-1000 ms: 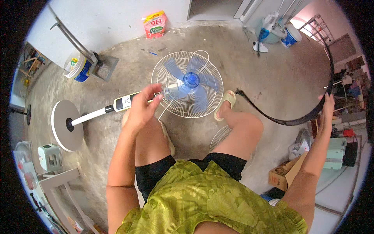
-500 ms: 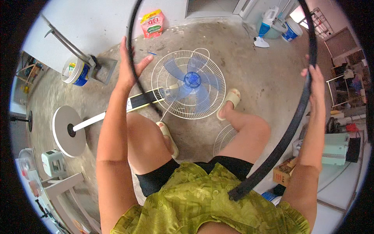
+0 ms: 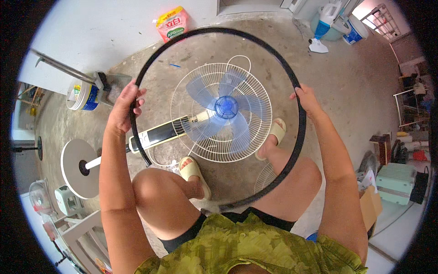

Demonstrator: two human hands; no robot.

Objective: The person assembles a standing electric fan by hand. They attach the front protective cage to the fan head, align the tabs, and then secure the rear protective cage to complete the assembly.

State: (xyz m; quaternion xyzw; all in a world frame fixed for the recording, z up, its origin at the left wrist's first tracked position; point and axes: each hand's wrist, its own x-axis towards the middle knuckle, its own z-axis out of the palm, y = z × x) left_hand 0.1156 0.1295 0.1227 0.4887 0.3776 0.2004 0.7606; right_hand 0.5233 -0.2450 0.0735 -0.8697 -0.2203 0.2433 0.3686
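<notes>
A black flexible ring strip (image 3: pixel 214 31) is bent into a large loop with a gap at its near left. My left hand (image 3: pixel 126 105) is closed around the strip's left side, and my right hand (image 3: pixel 307 98) grips its right side. Below the loop, a pedestal fan lies on the floor. Its blue blades (image 3: pixel 226 107) sit in front of a white rear wire guard (image 3: pixel 175 98), with no front guard over them. The fan's control box (image 3: pixel 159 135) and pole lead left to a round white base (image 3: pixel 77 169). Another wire guard (image 3: pixel 264 178) lies partly hidden by my right leg.
A detergent bag (image 3: pixel 171 25) leans at the wall. Left stand a white and blue bucket (image 3: pixel 82 95) and a pale green stool (image 3: pixel 68 201). Cleaning tools (image 3: pixel 321 34) and another bucket (image 3: pixel 356 31) are far right. A green case (image 3: pixel 395 183) and cardboard box (image 3: pixel 369 205) sit at right.
The black strip has come down and away from my body, so its whole loop now shows above the fan. Both hands have moved lower and closer together; my left fingers have closed on it.
</notes>
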